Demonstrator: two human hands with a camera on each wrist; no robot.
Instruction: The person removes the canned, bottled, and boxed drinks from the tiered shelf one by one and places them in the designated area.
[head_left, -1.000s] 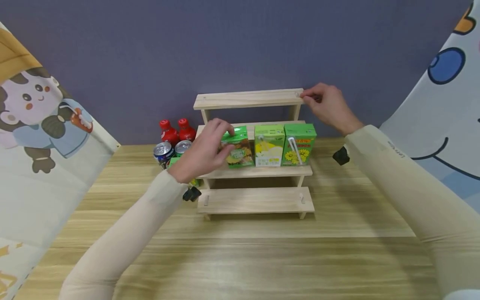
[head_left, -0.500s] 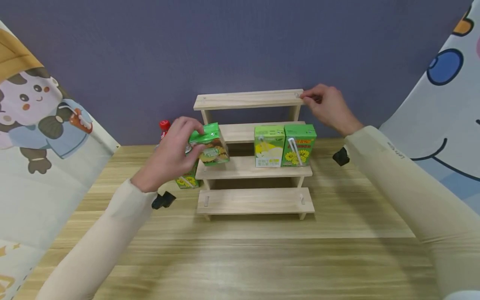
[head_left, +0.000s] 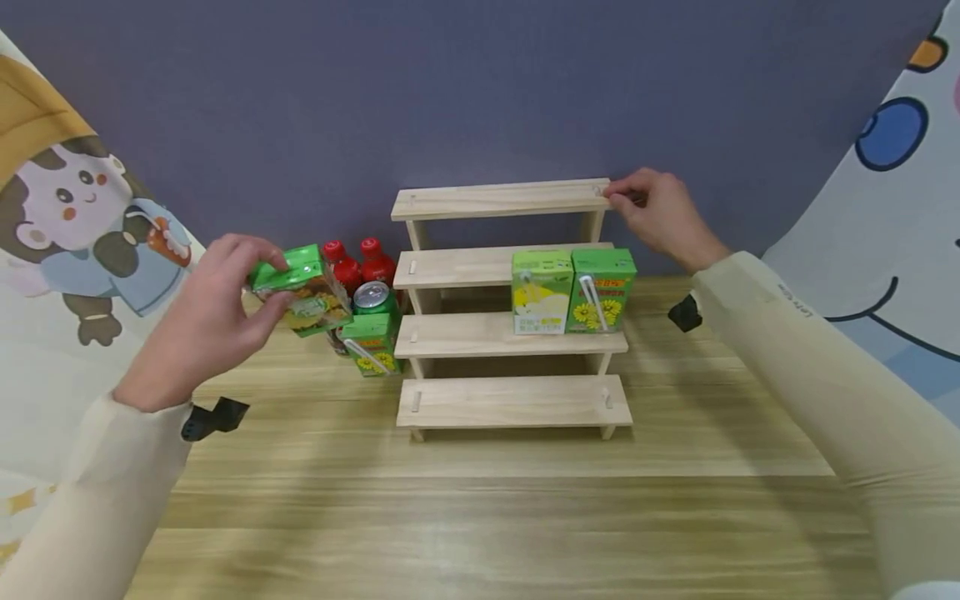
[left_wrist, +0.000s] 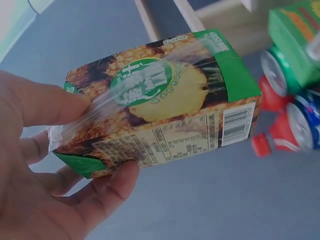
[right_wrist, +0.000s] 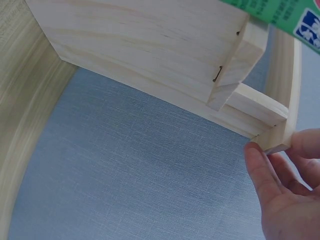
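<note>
My left hand [head_left: 202, 321] grips a juice box [head_left: 311, 300] by its top end, thumb on one side and fingers on the other. The box is green and brown with a pineapple picture, and it hangs tilted in the air left of the stepped wooden rack [head_left: 510, 333]. In the left wrist view the pineapple print and barcode of the juice box [left_wrist: 165, 100] face the camera. My right hand [head_left: 663, 217] pinches the right end of the rack's top board [head_left: 502, 198]. The right wrist view shows thumb and fingertips of the right hand [right_wrist: 285, 185] at that board's corner.
On the rack's second step from the front stand a yellow-green juice box [head_left: 542, 292] and a green flower-print juice box [head_left: 602, 292]. Left of the rack are red bottles [head_left: 378, 262], a green can [head_left: 372, 297], a blue can [left_wrist: 307, 120] and another flower-print juice box [head_left: 371, 346].
My left hand has lifted the pineapple juice box off the rack and carried it left, past the rack's left end. The right hand stays at the top board.
</note>
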